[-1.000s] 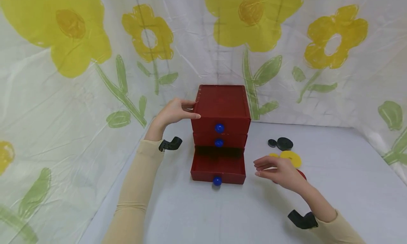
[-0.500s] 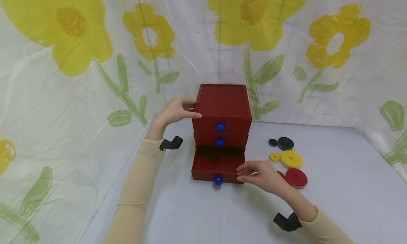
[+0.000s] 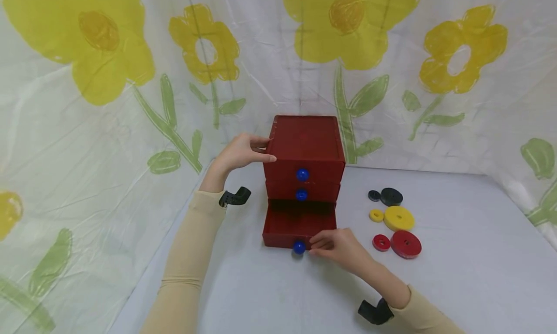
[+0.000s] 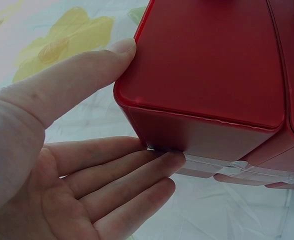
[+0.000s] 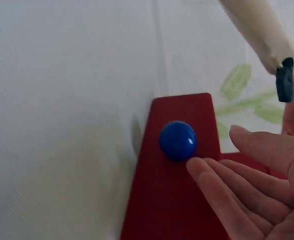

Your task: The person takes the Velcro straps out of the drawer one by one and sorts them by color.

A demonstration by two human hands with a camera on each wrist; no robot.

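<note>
A red drawer cabinet with blue knobs stands in the middle of the head view. Its bottom drawer is pulled out toward the person; the two drawers above it are in. My left hand rests at the cabinet's upper left, thumb at the front edge and straight fingers along the side, as the left wrist view also shows. Close to the bottom drawer's round blue knob, my right hand has its fingers extended, fingertips right beside the knob and thumb apart. Nothing is held in the right hand.
Right of the cabinet lie round discs in pairs, one small and one large: black, yellow and red. A flower-printed white curtain rises behind the white tabletop.
My right hand has moved left from beside the discs, past the bottom drawer's right corner, to its knob, uncovering the red discs. My left hand has stayed at the cabinet.
</note>
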